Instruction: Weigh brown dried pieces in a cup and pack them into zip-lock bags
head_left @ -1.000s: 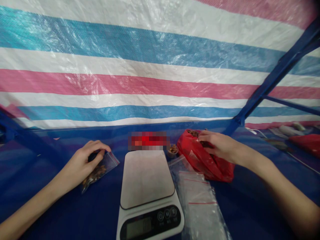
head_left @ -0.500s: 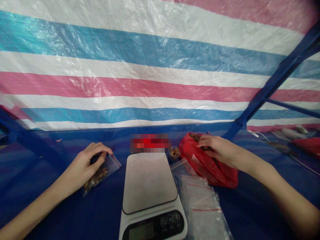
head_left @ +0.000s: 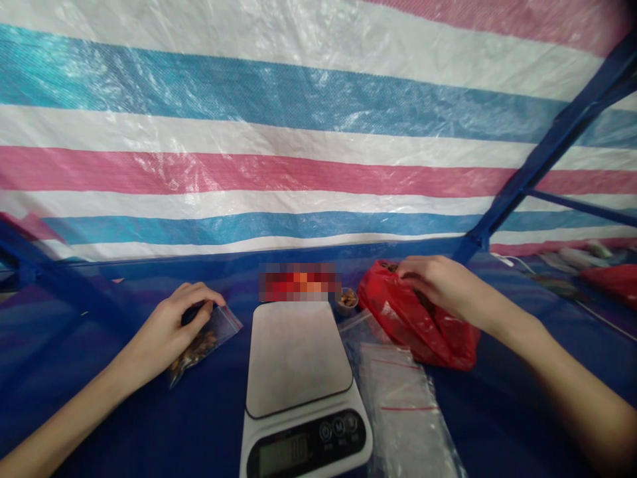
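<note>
My left hand [head_left: 186, 322] is closed on a small clear zip-lock bag [head_left: 212, 338] with brown bits inside, left of a kitchen scale [head_left: 298, 358]. The scale's bare plate faces up and its display seems to read 0.0. On the right, my right hand [head_left: 430, 279] is at the mouth of a red plastic bag [head_left: 398, 315], its fingers closed on the rim. A little of the bag's brown, lumpy contents shows beside the fingertips; my hand covers the rest of the opening.
Behind the scale stands a small clear cup [head_left: 347, 301] of brown pieces, by a blurred-out red item [head_left: 298, 282]. Flat zip-lock bags [head_left: 398, 392] lie right of the scale. A striped tarp [head_left: 279, 172] and blue metal posts [head_left: 542, 153] bound the blue surface.
My right hand has risen slightly at the red bag's mouth, and the rim has come up so less of the contents shows. My left hand stays nearly still with the zip-lock bag.
</note>
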Demonstrator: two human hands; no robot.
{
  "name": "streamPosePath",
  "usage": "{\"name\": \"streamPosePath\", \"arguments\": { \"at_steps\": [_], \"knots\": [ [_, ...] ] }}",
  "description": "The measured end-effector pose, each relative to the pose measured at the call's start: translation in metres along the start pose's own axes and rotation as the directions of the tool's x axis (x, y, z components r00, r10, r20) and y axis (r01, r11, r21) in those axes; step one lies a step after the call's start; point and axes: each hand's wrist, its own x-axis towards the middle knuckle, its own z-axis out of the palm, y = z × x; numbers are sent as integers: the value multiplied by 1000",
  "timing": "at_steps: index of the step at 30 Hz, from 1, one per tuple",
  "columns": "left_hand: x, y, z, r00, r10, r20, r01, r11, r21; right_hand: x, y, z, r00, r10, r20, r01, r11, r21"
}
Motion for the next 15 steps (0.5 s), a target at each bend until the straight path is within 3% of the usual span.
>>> {"name": "streamPosePath", "arguments": {
  "at_steps": [3,11,15],
  "knots": [
    [0,-1,0,1000,-1,-3,1,1000,-4,2,0,-6,999,9,-34,-9,1000,18],
    [0,-2,0,1000,10,3,-10,1000,-8,2,8,-4,999,19,40,-25,989,143],
    [1,-3,1,1000,16,-9,-16,1000,-9,1,14,-2,994,73,81,-79,994,75]
  ]
}}
